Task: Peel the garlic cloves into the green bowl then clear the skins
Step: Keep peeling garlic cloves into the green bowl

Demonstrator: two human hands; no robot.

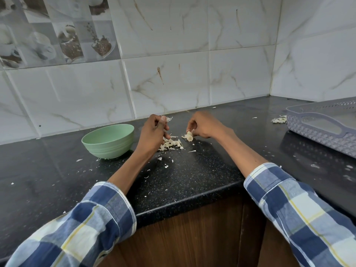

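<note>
Between the two hands, on the black speckled stone counter (192, 170): the work area, with loose garlic pieces and skins.

Garlic piece in hand: a pale, papery garlic piece (189, 136), its lower end on or just above the counter, directly under the right fingertips.

Right hand (202, 125): fingers curled, pinching the top of the garlic piece between thumb and fingertips.

Left hand (156, 130): fingers curled, raised above the counter, pinching a thin white skin scrap (169, 118) at the thumb tip. Whether a clove is also held inside the palm cannot be told.

Pile of pale cloves and skins (170, 144): on the counter just below the left hand, beside the right-hand grip.

Round pale-green ribbed bowl (108, 140): just outboard of the left wrist, upright. Its contents are hidden by the near rim.

Step in hand (judgement): stripping skin from a clove.

Procedure: hold the piece firmly at one end with the right pinch; pull the skin away along the clove's length; drop the scrap onto the pile, not into the bowl; pass only the bare clove leftward to the bowl.

Caution: skin flakes (166, 166) are scattered widely toward the counter edge; keep new scraps together to shorten the clearing step.

Lavender perforated plastic tray (316, 120): well apart, beyond the right forearm, with more skins (278, 119) at its left side.
</note>
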